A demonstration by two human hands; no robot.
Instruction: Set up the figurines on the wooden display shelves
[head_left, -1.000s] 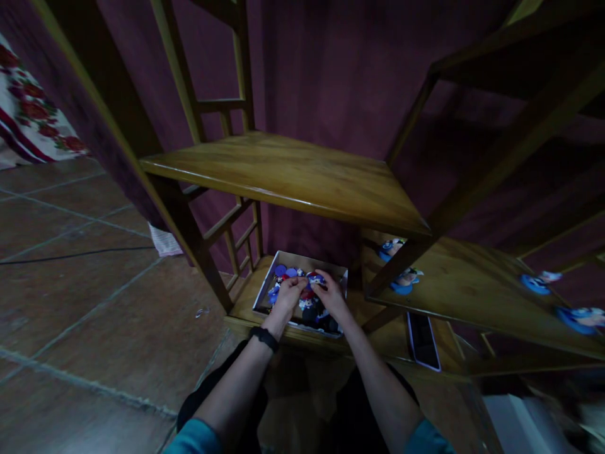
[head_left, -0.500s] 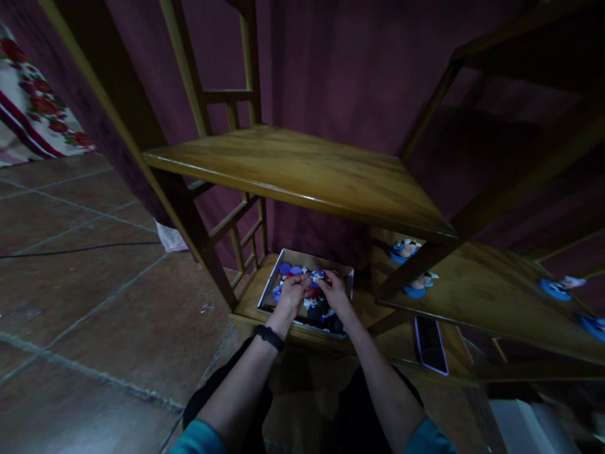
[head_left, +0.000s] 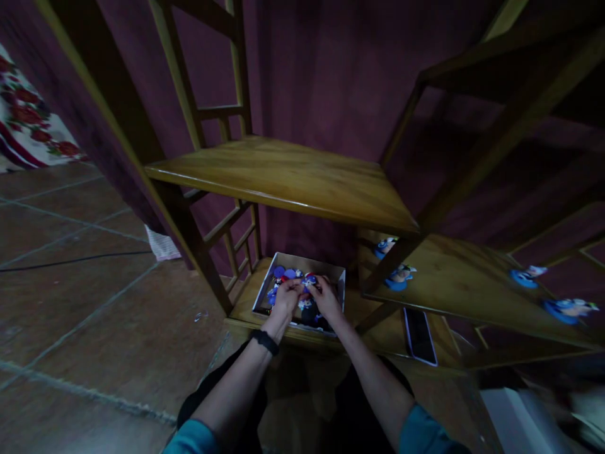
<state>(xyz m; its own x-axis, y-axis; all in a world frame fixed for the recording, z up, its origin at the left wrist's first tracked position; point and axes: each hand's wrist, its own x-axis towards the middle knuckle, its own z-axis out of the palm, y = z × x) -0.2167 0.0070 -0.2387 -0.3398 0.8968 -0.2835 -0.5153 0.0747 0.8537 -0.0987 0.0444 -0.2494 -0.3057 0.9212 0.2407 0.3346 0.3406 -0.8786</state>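
Low in the shelf sits a shallow cardboard box (head_left: 263, 289) with white edges, filled with small blue, red, white and dark figurine pieces. Both hands are over it. My left hand (head_left: 285, 300), with a black band on the wrist, pinches the left side of a small blue-and-white figurine (head_left: 309, 281). On its other side, the fingers of my right hand (head_left: 327, 299) close round the same piece. Round purple-blue discs (head_left: 280, 271) lie at the back left of the box. Dark pieces (head_left: 309, 314) show near its front, partly covered by my hands.
A wooden shelf board (head_left: 283, 180) hangs above the box. Several figurines on blue bases, one at the near post (head_left: 399, 277), stand on the shelf to the right. Below them lies an open dark tray (head_left: 420, 337) with a pale rim. A cable (head_left: 75, 260) crosses the tiled floor.
The view has swung slightly to the right, so the shelf and box appear farther left. The figurine has been turned between my fingers, and both hands still hold it over the box.
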